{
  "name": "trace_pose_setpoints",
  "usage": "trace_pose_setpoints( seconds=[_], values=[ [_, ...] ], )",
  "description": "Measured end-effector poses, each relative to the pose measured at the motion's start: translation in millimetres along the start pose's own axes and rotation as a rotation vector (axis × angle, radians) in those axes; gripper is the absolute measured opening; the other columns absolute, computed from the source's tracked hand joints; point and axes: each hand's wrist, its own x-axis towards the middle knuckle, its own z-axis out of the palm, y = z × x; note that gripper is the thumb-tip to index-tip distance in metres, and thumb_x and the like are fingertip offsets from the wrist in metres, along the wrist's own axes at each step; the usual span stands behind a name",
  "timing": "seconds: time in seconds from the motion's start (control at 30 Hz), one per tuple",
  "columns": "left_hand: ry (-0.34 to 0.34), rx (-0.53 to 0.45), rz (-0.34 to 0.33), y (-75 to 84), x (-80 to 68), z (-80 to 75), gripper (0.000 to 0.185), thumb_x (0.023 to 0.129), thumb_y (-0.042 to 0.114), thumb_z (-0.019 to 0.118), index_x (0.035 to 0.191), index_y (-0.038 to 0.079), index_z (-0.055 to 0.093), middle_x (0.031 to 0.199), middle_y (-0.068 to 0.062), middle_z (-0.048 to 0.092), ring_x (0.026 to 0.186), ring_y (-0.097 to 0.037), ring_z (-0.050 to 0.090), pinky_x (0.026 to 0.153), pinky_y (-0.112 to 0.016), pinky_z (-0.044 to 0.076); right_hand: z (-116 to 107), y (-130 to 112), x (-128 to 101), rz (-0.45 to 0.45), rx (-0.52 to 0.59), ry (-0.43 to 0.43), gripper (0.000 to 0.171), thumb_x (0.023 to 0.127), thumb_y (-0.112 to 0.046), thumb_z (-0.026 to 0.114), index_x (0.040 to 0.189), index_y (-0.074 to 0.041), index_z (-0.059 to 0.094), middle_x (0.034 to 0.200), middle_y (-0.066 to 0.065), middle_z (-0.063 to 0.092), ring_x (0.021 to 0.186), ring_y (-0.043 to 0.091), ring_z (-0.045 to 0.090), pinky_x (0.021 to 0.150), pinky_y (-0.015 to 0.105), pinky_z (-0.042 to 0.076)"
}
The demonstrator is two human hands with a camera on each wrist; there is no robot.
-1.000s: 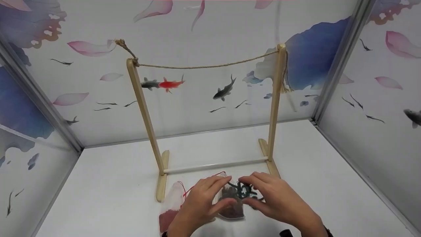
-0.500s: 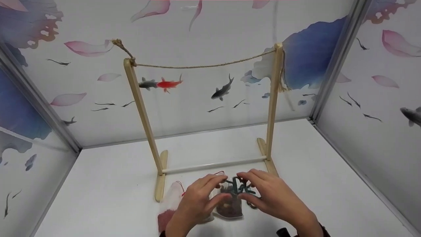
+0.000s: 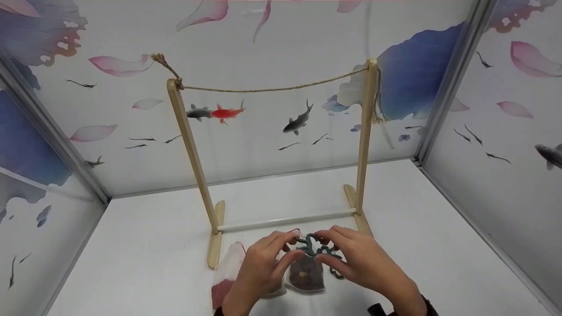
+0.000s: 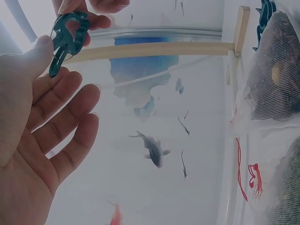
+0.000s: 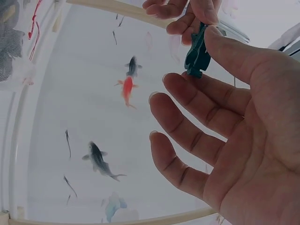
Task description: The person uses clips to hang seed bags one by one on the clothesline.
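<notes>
Pinching the green clip (image 3: 312, 246) between left hand (image 3: 263, 267) and right hand (image 3: 364, 263), we hold it just above the mesh bag (image 3: 306, 274); next we judge it needs squeezing open.

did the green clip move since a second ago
Yes. The green clip, pinched by the left hand and right hand, has risen slightly toward the rack's bottom rail, lifting off the mesh bag.

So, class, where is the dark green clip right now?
In the head view, the dark green clip is pinched between left hand and right hand, above the mesh bag.
</notes>
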Motion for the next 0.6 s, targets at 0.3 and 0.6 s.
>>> trace_pose_setpoints(
  seconds=[0.3,0.6],
  values=[
    [0.026,-0.017,0.006,-2.3,0.3,-2.0,0.021,0.095,0.024,0.073,0.114,0.014,0.072,0.096,0.009,0.070,0.081,-0.002,0.064,0.067,-0.019,0.052,4.3,2.0,0.4,0.027,-0.003,-0.008,0.038,0.098,-0.043,0.067,0.127,-0.019,0.065,0.102,-0.013,0.066,0.088,0.002,0.064,0.068,0.027,0.055],
    [0.081,0.005,-0.028,-12.1,-1.2,-16.6,0.010,0.099,0.013,0.068,0.108,0.012,0.072,0.094,0.007,0.070,0.074,-0.001,0.058,0.061,-0.020,0.049,9.2,5.0,4.4,0.028,0.118,-0.013,0.031,0.100,-0.035,0.066,0.125,-0.017,0.066,0.103,-0.013,0.067,0.082,0.002,0.065,0.068,0.026,0.055]
  ],
)
